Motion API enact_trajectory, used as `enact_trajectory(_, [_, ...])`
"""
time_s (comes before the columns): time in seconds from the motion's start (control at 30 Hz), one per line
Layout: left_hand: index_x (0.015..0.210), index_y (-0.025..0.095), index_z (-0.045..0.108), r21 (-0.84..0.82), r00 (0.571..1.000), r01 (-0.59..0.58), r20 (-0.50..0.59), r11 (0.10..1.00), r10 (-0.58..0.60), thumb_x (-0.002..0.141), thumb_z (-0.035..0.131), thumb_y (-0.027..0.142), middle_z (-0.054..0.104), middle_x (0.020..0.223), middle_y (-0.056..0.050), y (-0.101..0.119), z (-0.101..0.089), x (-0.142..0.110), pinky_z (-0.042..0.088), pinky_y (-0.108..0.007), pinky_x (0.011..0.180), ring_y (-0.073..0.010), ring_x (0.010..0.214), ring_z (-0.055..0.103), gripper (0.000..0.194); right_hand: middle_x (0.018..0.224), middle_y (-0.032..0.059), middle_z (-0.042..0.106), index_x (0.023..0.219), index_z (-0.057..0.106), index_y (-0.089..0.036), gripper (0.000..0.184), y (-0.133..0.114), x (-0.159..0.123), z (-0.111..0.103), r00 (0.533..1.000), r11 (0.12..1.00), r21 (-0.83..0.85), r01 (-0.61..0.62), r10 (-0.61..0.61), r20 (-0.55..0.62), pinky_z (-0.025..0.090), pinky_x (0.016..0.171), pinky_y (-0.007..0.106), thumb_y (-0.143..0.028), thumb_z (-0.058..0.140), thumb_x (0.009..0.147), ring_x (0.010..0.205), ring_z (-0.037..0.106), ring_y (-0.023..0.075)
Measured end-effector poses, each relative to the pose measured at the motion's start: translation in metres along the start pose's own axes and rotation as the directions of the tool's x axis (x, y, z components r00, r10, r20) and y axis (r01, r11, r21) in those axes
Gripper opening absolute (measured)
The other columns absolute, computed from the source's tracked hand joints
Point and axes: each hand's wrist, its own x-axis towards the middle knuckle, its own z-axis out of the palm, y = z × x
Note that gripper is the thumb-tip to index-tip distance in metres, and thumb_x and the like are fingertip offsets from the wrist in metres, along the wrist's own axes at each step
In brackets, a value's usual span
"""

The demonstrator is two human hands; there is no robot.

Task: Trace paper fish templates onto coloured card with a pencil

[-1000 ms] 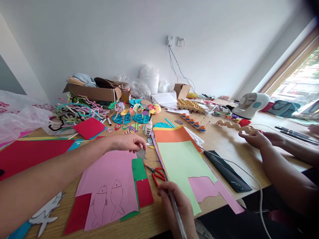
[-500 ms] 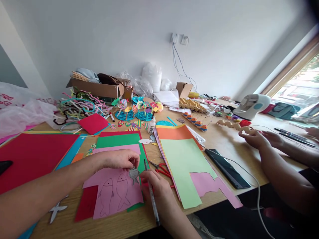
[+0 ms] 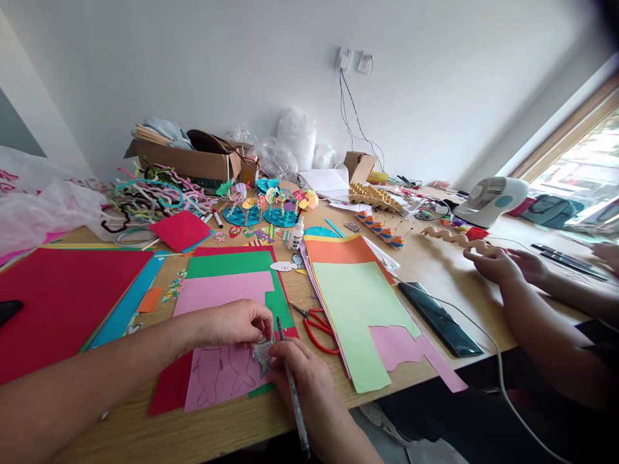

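Note:
My left hand [image 3: 246, 323] pinches the top of a small grey-white paper fish cutout [image 3: 262, 353] with pencil lines on it. My right hand [image 3: 307, 380] is closed around a pen [image 3: 294, 393] that slants with its tip upward, and its fingertips touch the cutout's right edge. Beneath both hands lies a pink paper sheet [image 3: 217, 290] with two fish outlines [image 3: 207, 377] drawn on it, partly covered by my left forearm. Under the pink sheet lie green paper [image 3: 232, 263] and red paper [image 3: 169, 386]. Red-handled scissors [image 3: 322, 330] rest right of my hands.
Light green paper [image 3: 348, 296] lies on a stack to the right, beside a black flat case [image 3: 440, 319]. A glue bottle [image 3: 296, 235] stands behind. Pipe cleaners [image 3: 155, 190] are heaped at back left. Another person's hands [image 3: 498, 264] hold an egg-carton strip [image 3: 449, 236] at right.
My left hand and the fish cutout have moved slightly down and right, over the drawn outlines. The pink sheet's upper edge now lies further up, and more of the scissors shows.

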Motion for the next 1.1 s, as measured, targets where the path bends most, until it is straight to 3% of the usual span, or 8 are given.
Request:
enact_trajectory(0.43, [0.071, 0.02, 0.061, 0.201, 0.994, -0.041, -0.092, 0.979, 0.06, 0.06, 0.047, 0.014, 0.065, 0.073, 0.002, 0.004, 0.01, -0.002, 0.043, -0.022, 0.063, -0.0176, 0.072, 0.061, 0.019, 0.078, 0.0025, 0.067, 0.086, 0.064, -0.02, 0.02, -0.005, -0.004, -0.003, 0.999, 0.998, -0.048, 0.047, -0.048, -0.014, 0.043, 0.064, 0.023, -0.004, 0.052, 0.083, 0.07, 0.06, 0.0159])
enact_trajectory(0.57, [0.079, 0.019, 0.059, 0.203, 0.983, -0.024, -0.176, 0.979, 0.06, 0.063, 0.048, 0.015, 0.065, 0.076, 0.001, -0.002, 0.015, -0.002, 0.045, -0.022, 0.06, -0.0177, 0.071, 0.061, 0.02, 0.079, 0.0028, 0.068, 0.088, 0.063, -0.02, 0.02, -0.001, -0.007, 0.002, 0.998, 0.998, -0.051, 0.046, -0.048, -0.029, 0.043, 0.064, 0.023, -0.004, 0.051, 0.084, 0.07, 0.06, 0.0159])
enact_trajectory(0.73, [0.093, 0.018, 0.054, 0.206, 0.945, 0.0, -0.321, 0.978, 0.067, 0.072, 0.042, 0.016, 0.063, 0.086, -0.002, -0.011, 0.001, -0.011, 0.048, -0.023, 0.054, -0.0159, 0.066, 0.062, 0.024, 0.078, 0.0034, 0.067, 0.088, 0.063, -0.019, 0.017, 0.004, -0.009, 0.004, 0.997, 0.992, -0.1, 0.072, -0.071, 0.013, 0.043, 0.066, 0.024, -0.006, 0.052, 0.086, 0.072, 0.059, 0.0174])
enact_trajectory(0.83, [0.09, 0.018, 0.059, 0.268, 0.916, 0.002, -0.388, 0.963, 0.106, 0.074, 0.036, 0.012, 0.064, 0.087, -0.004, -0.011, -0.012, -0.025, 0.051, -0.026, 0.066, -0.0172, 0.074, 0.062, 0.028, 0.079, 0.0037, 0.067, 0.09, 0.063, -0.02, 0.016, 0.005, -0.008, 0.004, 0.994, 0.989, -0.096, 0.11, -0.111, 0.003, 0.043, 0.066, 0.024, -0.008, 0.052, 0.088, 0.072, 0.058, 0.0173])
enact_trajectory(0.9, [0.085, 0.019, 0.063, 0.322, 0.914, -0.024, -0.377, 0.946, 0.151, 0.073, 0.037, 0.009, 0.066, 0.086, -0.003, -0.009, -0.01, -0.036, 0.049, -0.029, 0.077, -0.0186, 0.081, 0.062, 0.03, 0.077, 0.0033, 0.067, 0.088, 0.062, -0.02, 0.016, 0.006, -0.007, 0.004, 0.992, 0.988, -0.095, 0.126, -0.127, -0.011, 0.043, 0.064, 0.024, -0.007, 0.052, 0.088, 0.07, 0.058, 0.0169])
enact_trajectory(1.0, [0.09, 0.02, 0.069, 0.422, 0.927, -0.122, -0.276, 0.898, 0.256, 0.073, 0.04, 0.005, 0.07, 0.094, -0.004, -0.011, 0.01, -0.05, 0.047, -0.03, 0.086, -0.0202, 0.093, 0.062, 0.037, 0.076, 0.0026, 0.066, 0.087, 0.062, -0.02, 0.016, 0.006, -0.006, 0.005, 0.992, 0.988, -0.094, 0.123, -0.125, -0.019, 0.043, 0.063, 0.023, -0.007, 0.052, 0.088, 0.069, 0.057, 0.0165])
enact_trajectory(1.1, [0.106, 0.02, 0.068, 0.646, 0.897, -0.242, -0.136, 0.724, 0.421, 0.082, 0.042, 0.007, 0.068, 0.109, -0.006, -0.022, 0.037, -0.057, 0.049, -0.03, 0.088, -0.0211, 0.1, 0.061, 0.037, 0.074, 0.0023, 0.066, 0.086, 0.061, -0.02, 0.016, 0.005, -0.006, 0.005, 0.992, 0.988, -0.099, 0.117, -0.12, -0.026, 0.043, 0.063, 0.023, -0.006, 0.053, 0.087, 0.067, 0.057, 0.0164])
